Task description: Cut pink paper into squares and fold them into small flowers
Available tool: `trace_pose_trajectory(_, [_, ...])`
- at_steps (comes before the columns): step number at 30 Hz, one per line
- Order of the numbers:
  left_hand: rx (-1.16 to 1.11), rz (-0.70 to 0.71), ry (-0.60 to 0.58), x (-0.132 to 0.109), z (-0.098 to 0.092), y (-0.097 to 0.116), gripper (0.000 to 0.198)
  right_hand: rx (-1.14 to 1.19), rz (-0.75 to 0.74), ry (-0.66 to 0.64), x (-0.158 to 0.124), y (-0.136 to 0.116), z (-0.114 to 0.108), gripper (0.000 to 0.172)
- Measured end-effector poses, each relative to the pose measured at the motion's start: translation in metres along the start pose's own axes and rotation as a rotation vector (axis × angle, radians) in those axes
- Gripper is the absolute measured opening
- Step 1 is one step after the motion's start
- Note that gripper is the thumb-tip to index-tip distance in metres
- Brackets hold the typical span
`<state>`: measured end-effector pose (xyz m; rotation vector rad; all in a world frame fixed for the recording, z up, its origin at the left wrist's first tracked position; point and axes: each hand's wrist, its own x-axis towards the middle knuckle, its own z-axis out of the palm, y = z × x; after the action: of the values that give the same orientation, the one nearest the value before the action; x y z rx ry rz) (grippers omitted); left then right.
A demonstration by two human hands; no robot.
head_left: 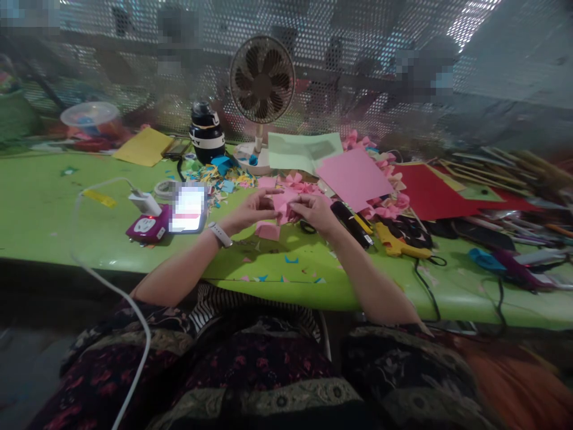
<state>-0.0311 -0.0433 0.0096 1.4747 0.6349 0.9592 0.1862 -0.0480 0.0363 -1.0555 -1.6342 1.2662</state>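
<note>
Between my two hands, above the front part of the green table point(259, 266), is a small piece of pink paper point(283, 205). My left hand point(253, 210), with a white watch band at the wrist, pinches its left side between thumb and fingers. On the right side, the fingertips of my right hand point(312, 212) close on the same paper. Just below my left fingers lies a folded pink paper piece point(267, 230). Behind the hands are pink paper petals point(298, 179), partly hidden.
A fan point(262, 80) and a dark bottle point(206, 132) stand at the back. Left are a lit phone point(188, 208) and a purple power socket point(147, 226) with a white cable. Pink sheets point(356, 179), red paper point(434, 191) and a yellow glue gun point(398, 242) lie right.
</note>
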Motion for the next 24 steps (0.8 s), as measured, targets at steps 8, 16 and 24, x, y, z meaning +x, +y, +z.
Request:
trace_pose_trajectory(8, [0.123, 0.099, 0.184, 0.000, 0.009, -0.002, 0.063, 0.002, -0.032, 0.155, -0.007, 0.003, 0.016, 0.033])
trace_pose_trajectory(16, [0.033, 0.159, 0.226, 0.002, 0.011, -0.008, 0.039, 0.035, -0.003, 0.131, -0.010, 0.004, 0.024, 0.029])
trace_pose_trajectory(24, [0.034, 0.192, 0.226, 0.005, 0.009, -0.010, 0.046, 0.026, 0.005, 0.154, -0.006, 0.009, 0.020, 0.032])
